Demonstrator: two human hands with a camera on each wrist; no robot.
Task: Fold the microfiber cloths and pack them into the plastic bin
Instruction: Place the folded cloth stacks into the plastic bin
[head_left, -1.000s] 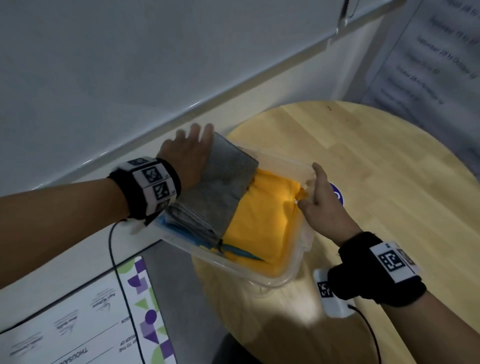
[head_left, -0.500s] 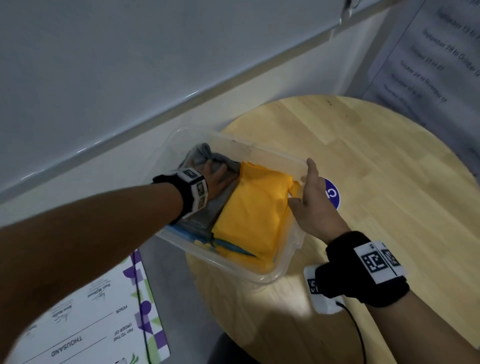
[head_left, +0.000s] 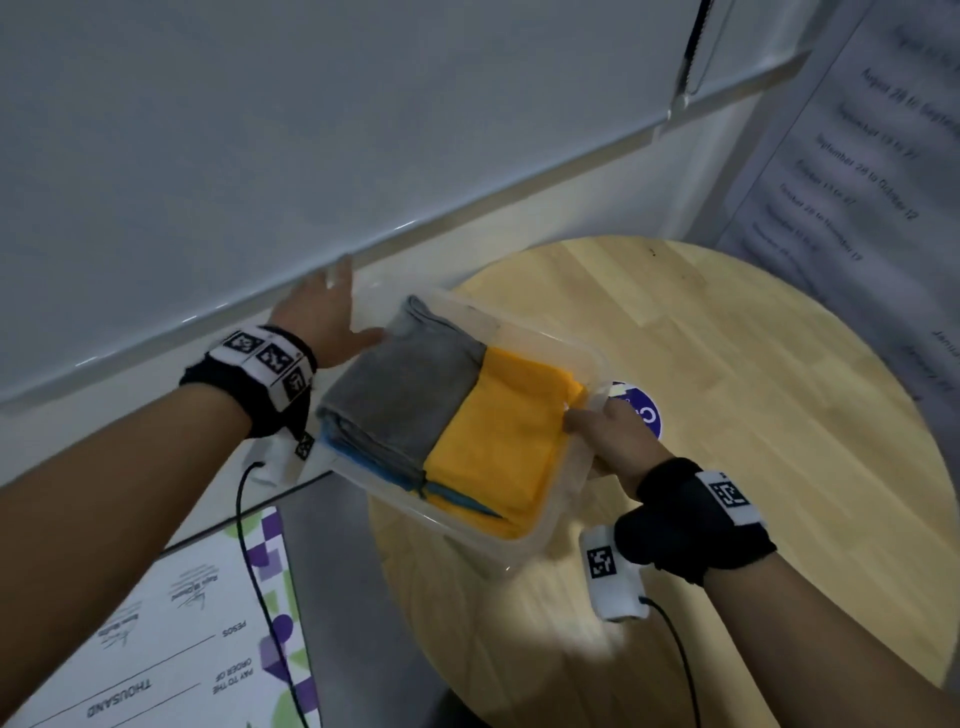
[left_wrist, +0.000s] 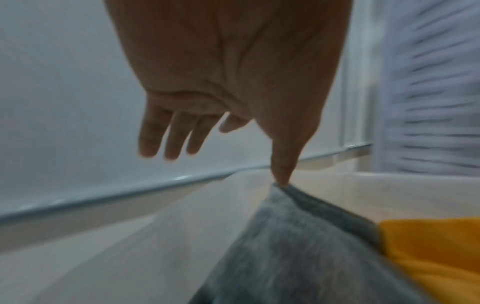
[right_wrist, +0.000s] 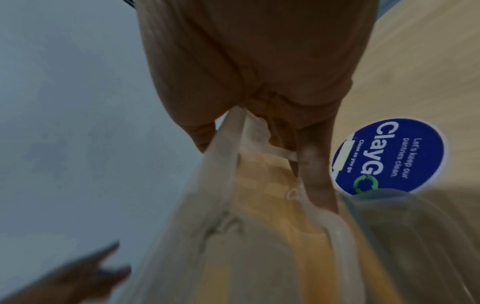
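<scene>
Your clear plastic bin (head_left: 545, 540) sits at the near left edge of the round wooden worktop (head_left: 727, 364), overhanging it on the left side. Inside, a folded grey cloth (head_left: 400, 384) fills the left half and a folded yellow cloth (head_left: 498, 441) the right half, side by side and touching. A blue cloth (head_left: 363, 460) peeks out from under the grey one at the near edge.

Your right hand (head_left: 613, 436) grips the bin's right rim, thumb over the top and fingers (right_wrist: 317, 181) curled under the lip. Your left hand (head_left: 327, 317) is off to the left of the bin with fingers (left_wrist: 171, 133) straight and spread, holding nothing; in the left wrist view the thumb tip seems to meet the far corner of the grey cloth, though real contact is hard to judge.

Just beyond your right hand, a round blue sticker (right_wrist: 389, 156) on the worktop reads "ClayGo", "Let's keep our pantries clean." and "Clean as you go". Lower left, a printed sheet (head_left: 171, 639) shows "THOUSAND", "PESOS" and "PAY TO THE ORDER OF". The poster (head_left: 872, 171) at right lists date ranges, mostly blurred.
</scene>
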